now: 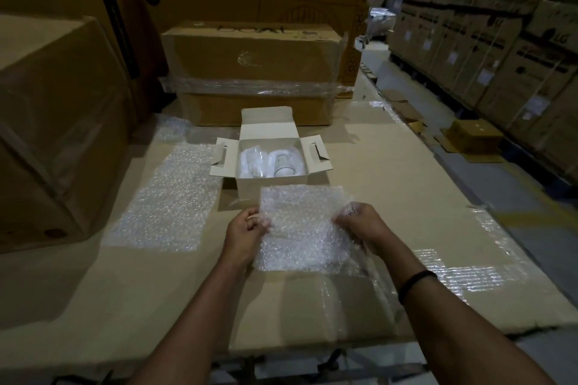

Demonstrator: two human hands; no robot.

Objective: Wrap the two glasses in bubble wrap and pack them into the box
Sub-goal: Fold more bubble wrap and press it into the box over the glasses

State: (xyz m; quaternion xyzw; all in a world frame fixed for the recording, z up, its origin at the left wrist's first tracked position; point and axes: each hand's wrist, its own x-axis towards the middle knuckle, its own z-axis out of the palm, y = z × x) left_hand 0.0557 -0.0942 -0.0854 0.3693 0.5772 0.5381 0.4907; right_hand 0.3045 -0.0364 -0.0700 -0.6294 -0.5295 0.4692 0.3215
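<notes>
Wrapping done by the look of it: two wrapped glasses inside the open box mid-surface, left hand and right hand each with grip clamped on a bubble wrap sheet just nearside, probably calling for laying it over the glasses.

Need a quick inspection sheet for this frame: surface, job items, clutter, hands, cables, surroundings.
Surface: flattened cardboard, taped in places.
Job's things: white box open, flaps out; two wrapped glasses inside, side by side; bubble wrap sheet held in front of the box.
Clutter: spare wrap flat at left.
Grippers: left hand and right hand grip opposite edges of the sheet.
Cables: nothing seen.
Surroundings: brown carton behind box; stacked cartons at right.
</notes>
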